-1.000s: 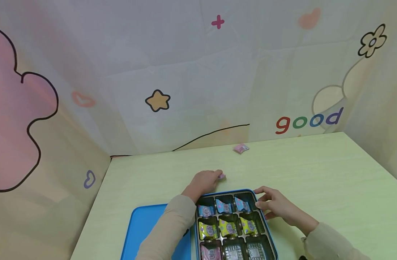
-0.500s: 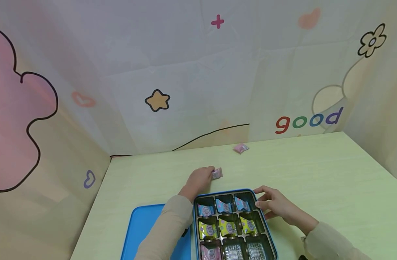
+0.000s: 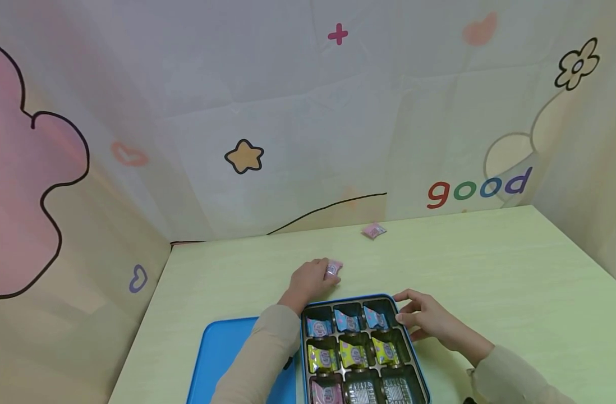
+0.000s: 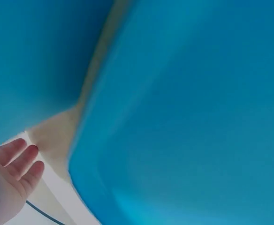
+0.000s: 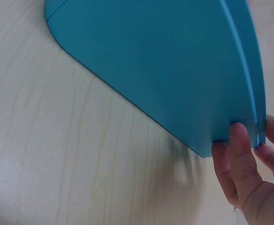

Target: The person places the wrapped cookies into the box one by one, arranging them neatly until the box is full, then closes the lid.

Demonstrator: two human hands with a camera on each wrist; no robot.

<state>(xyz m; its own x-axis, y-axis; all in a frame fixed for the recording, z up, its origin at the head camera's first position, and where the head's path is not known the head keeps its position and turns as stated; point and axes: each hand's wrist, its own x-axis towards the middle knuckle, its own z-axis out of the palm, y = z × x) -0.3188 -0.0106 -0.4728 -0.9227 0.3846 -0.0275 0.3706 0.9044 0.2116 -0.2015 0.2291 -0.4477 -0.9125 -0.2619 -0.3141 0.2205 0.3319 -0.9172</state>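
In the head view my left hand (image 3: 308,282) pinches a small pink wrapped sweet (image 3: 334,268) between thumb and fingers, just beyond the far edge of a blue box (image 3: 401,375). The left wrist view shows some of that hand's fingers (image 4: 24,164), but not the sweet. My right hand (image 3: 429,318) grips the box's far right corner, with fingers against the outer wall (image 5: 160,70) in the right wrist view. Blue sweets (image 3: 347,321) fill the box's back row and yellow ones (image 3: 354,354) the middle row. One pink sweet (image 3: 326,393) lies in the front left compartment.
Another pink sweet (image 3: 374,230) lies near the back edge of the pale table (image 3: 490,269). Left of the box is a flat blue lid (image 3: 222,348), partly under my left sleeve (image 3: 260,353). A printed cloth wall (image 3: 308,129) stands behind the table.
My left hand first shifts slightly left with the pink sweet, which then turns within its fingers. The right hand and the box stay where they were.
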